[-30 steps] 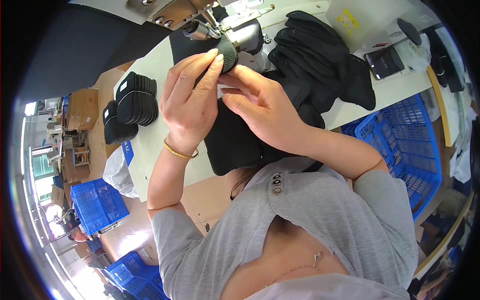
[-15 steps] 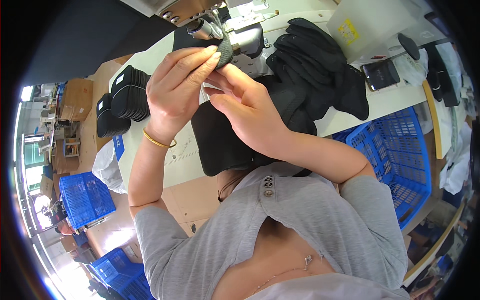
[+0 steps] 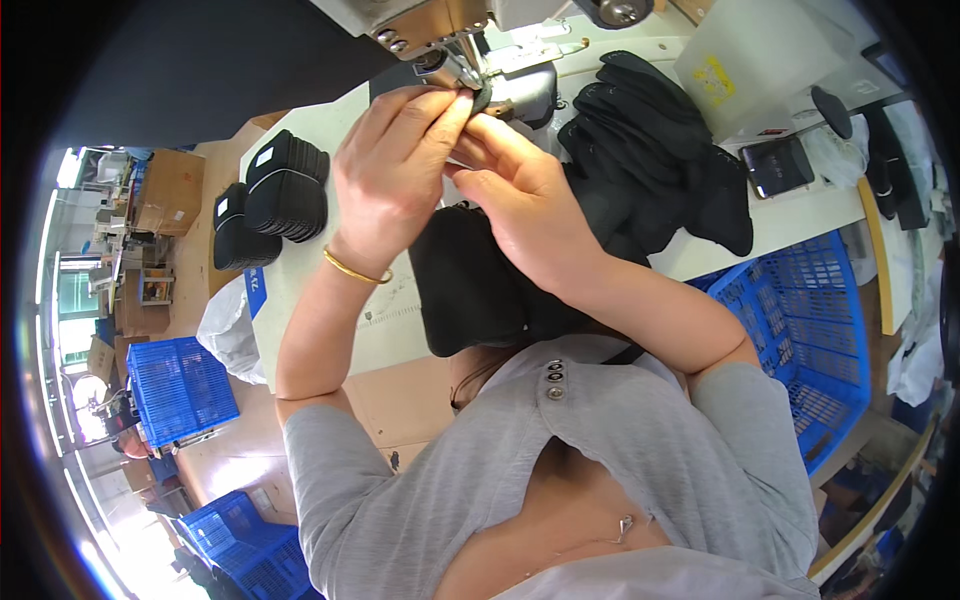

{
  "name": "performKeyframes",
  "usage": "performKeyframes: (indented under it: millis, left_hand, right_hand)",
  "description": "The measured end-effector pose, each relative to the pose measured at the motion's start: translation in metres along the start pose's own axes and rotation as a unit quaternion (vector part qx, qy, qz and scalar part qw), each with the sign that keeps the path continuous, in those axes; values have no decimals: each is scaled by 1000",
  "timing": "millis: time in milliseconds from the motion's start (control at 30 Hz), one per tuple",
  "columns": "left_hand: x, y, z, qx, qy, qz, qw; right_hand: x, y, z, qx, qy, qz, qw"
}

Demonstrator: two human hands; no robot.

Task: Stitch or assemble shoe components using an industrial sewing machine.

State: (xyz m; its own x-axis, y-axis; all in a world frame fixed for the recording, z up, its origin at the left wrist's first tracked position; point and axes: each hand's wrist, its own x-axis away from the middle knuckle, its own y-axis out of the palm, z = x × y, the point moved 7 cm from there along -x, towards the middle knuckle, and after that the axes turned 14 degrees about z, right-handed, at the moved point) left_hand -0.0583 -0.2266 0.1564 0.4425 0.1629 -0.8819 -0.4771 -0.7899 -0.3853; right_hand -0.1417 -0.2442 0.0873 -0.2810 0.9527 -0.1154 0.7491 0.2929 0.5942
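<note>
We hold a small black fabric piece [image 3: 482, 97] pinched between the fingertips of both hands, right under the head of the sewing machine [image 3: 440, 22]. Our left hand [image 3: 390, 180], with a gold bangle [image 3: 352, 268] at the wrist, closes on it from the left; our right hand [image 3: 520, 195] grips it from the right, though how much of it we hold is hard to see. A heap of black pieces [image 3: 650, 150] lies on the white table [image 3: 330, 330] just beside.

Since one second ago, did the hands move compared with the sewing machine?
Yes. Both hands, left and right, moved up closer to the sewing machine, bringing the small black piece under its head.
</note>
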Motion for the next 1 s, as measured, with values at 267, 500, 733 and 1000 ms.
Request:
performKeyframes:
  millis: [267, 500, 733, 1000]
  left_hand:
    - [-8, 4, 15, -66, -13, -39, 997]
    - [-20, 3, 16, -76, -88, -89, 989]
    - [-24, 5, 11, -49, -137, -113, 983]
    - [-26, 6, 7, -20, -194, -128, 972]
  right_hand:
    - [0, -5, -4, 13, -27, 20, 999]
    - [1, -10, -7, 38, -46, 27, 998]
    - [-2, -19, 1, 171, -88, 28, 981]
    - [-3, -17, -2, 259, -74, 53, 962]
